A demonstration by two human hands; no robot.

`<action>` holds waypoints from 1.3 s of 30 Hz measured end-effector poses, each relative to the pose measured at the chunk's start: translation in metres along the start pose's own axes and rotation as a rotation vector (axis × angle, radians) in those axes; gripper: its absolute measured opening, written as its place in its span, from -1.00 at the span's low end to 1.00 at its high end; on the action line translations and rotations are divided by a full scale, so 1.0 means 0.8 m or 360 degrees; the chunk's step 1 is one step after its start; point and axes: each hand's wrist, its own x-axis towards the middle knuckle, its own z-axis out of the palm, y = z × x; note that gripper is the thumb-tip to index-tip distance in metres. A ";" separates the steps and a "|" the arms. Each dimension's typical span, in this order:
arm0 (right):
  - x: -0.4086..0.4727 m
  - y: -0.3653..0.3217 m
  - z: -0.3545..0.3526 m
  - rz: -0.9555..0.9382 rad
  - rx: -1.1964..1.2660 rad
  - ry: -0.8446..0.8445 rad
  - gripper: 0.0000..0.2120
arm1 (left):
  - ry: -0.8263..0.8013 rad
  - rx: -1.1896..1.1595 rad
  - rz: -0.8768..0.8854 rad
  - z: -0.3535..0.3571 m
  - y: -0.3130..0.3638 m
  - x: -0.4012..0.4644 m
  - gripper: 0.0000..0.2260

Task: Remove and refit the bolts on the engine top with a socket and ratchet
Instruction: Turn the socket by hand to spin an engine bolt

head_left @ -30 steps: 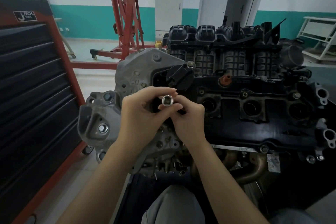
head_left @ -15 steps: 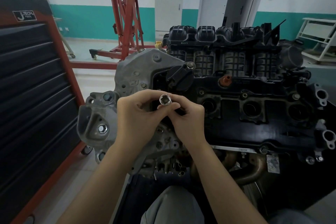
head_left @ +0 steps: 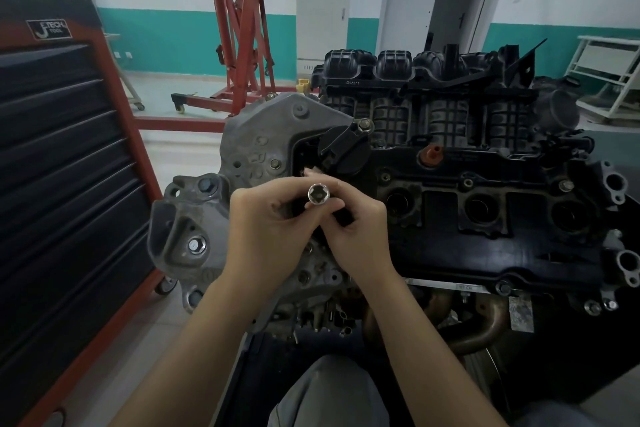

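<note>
A shiny chrome socket [head_left: 317, 193] points its open end up at me, held between both hands above the left end of the engine top. My left hand [head_left: 266, 222] pinches it with thumb and fingers from the left. My right hand [head_left: 356, 232] grips it from the right, and a dark piece, perhaps the ratchet, shows just under its fingers [head_left: 344, 217]. The black valve cover [head_left: 485, 246] lies to the right with bolts along its edge, such as one bolt [head_left: 565, 186] at the far side. The black oil filler cap [head_left: 344, 149] sits just behind the socket.
A red and black tool cabinet [head_left: 69, 166] stands close on the left. A red engine hoist [head_left: 242, 38] is behind the engine. The grey timing cover [head_left: 263, 146] and mount bracket [head_left: 187, 229] lie under my left hand. A white rack [head_left: 609, 73] stands far right.
Both hands and the socket have shifted slightly left and up; the socket has turned a little between the fingers.
</note>
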 end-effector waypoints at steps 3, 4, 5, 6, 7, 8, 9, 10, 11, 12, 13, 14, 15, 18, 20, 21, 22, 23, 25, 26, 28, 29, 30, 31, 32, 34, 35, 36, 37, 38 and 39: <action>-0.001 0.002 0.000 -0.0005 -0.0037 0.0005 -0.79 | -0.0160 -0.0291 -0.0123 -0.003 -0.001 0.003 -0.75; -0.001 0.002 0.000 0.0012 -0.0029 0.0031 -0.81 | -0.0211 -0.0355 -0.0142 -0.004 -0.001 0.004 -0.75; -0.001 0.002 0.000 0.0028 -0.0014 0.0053 -0.82 | -0.0225 -0.0356 -0.0151 -0.004 -0.001 0.005 -0.77; -0.001 0.002 0.000 0.0032 -0.0001 0.0070 -0.81 | -0.0185 -0.0294 -0.0144 -0.004 -0.001 0.005 -0.78; -0.001 0.001 0.000 0.0026 0.0008 0.0081 -0.80 | -0.0107 -0.0183 -0.0116 -0.003 -0.001 0.005 -0.79; -0.001 0.000 0.001 0.0020 0.0021 0.0084 -0.79 | -0.0021 -0.0072 -0.0082 -0.003 0.000 0.004 -0.79; -0.001 -0.001 0.001 0.0016 0.0038 0.0079 -0.78 | 0.0041 -0.0014 -0.0055 -0.002 0.001 0.002 -0.80; -0.001 -0.001 0.001 0.0010 0.0050 0.0061 -0.77 | 0.0061 -0.0008 -0.0035 -0.001 0.001 0.001 -0.79; 0.000 -0.001 0.001 0.0003 0.0042 0.0033 -0.76 | 0.0046 -0.0038 -0.0028 0.000 0.002 0.000 -0.78; 0.000 -0.001 0.001 -0.0003 0.0016 0.0002 -0.76 | 0.0007 -0.0099 -0.0043 -0.001 0.002 0.000 -0.77; 0.000 0.000 0.000 -0.0007 -0.0020 -0.0019 -0.76 | -0.0043 -0.0188 -0.0080 -0.001 0.001 0.000 -0.76; 0.000 0.000 0.000 -0.0008 -0.0050 -0.0022 -0.78 | -0.0101 -0.0290 -0.0126 -0.002 0.001 0.001 -0.76; 0.000 0.001 0.000 -0.0003 -0.0065 -0.0008 -0.80 | -0.0156 -0.0370 -0.0162 -0.003 0.001 0.002 -0.76; -0.001 0.001 -0.001 0.0050 -0.0009 0.0053 -0.83 | -0.0140 -0.0235 -0.0139 -0.003 0.002 0.004 -0.77; -0.001 0.000 -0.001 0.0050 0.0016 0.0074 -0.82 | -0.0008 0.0025 -0.0004 -0.002 0.003 0.003 -0.79; -0.001 -0.001 -0.001 0.0041 0.0018 0.0073 -0.81 | 0.0030 0.0076 0.0040 -0.002 0.003 0.002 -0.78; -0.001 -0.001 0.000 0.0030 0.0014 0.0062 -0.79 | 0.0036 0.0083 0.0055 -0.001 0.003 0.002 -0.77; 0.000 -0.002 0.000 0.0019 -0.0002 0.0039 -0.77 | 0.0016 0.0054 0.0044 0.000 0.002 0.001 -0.76; 0.000 -0.001 0.000 -0.0001 -0.0049 -0.0005 -0.78 | -0.0082 -0.0123 -0.0042 -0.001 0.000 0.002 -0.74; -0.001 0.001 0.000 -0.0001 -0.0067 -0.0001 -0.80 | -0.0146 -0.0240 -0.0090 -0.002 0.000 0.003 -0.73; -0.001 0.003 -0.001 0.0030 -0.0063 0.0040 -0.83 | -0.0245 -0.0383 -0.0140 -0.004 0.000 0.005 -0.72; -0.002 0.003 -0.001 0.0045 -0.0043 0.0059 -0.83 | -0.0255 -0.0366 -0.0132 -0.005 -0.001 0.006 -0.74; -0.002 0.002 -0.001 0.0047 -0.0024 0.0072 -0.83 | -0.0223 -0.0290 -0.0100 -0.005 -0.002 0.006 -0.77; -0.002 0.001 -0.001 0.0036 -0.0008 0.0080 -0.82 | -0.0160 -0.0170 -0.0046 -0.004 -0.003 0.006 -0.79; -0.001 0.000 0.000 0.0022 0.0012 0.0084 -0.81 | -0.0089 -0.0049 0.0010 -0.002 -0.003 0.006 -0.81; 0.000 -0.002 0.000 0.0001 0.0038 0.0066 -0.81 | -0.0007 0.0054 0.0070 0.001 -0.003 0.003 -0.80; 0.000 -0.002 0.000 -0.0003 0.0024 0.0035 -0.81 | -0.0018 0.0027 0.0065 0.001 -0.003 0.002 -0.78; 0.001 -0.001 0.000 -0.0008 -0.0008 -0.0004 -0.82 | -0.0056 -0.0045 0.0033 0.001 -0.003 0.001 -0.77; 0.001 0.000 0.000 -0.0015 -0.0045 -0.0034 -0.83 | -0.0113 -0.0143 -0.0010 0.000 -0.003 0.001 -0.76; 0.000 0.001 0.000 -0.0017 -0.0069 -0.0041 -0.84 | -0.0177 -0.0233 -0.0049 0.000 -0.003 0.000 -0.76; -0.001 0.003 0.000 -0.0007 -0.0077 -0.0031 -0.84 | -0.0232 -0.0292 -0.0070 -0.001 -0.003 0.000 -0.76</action>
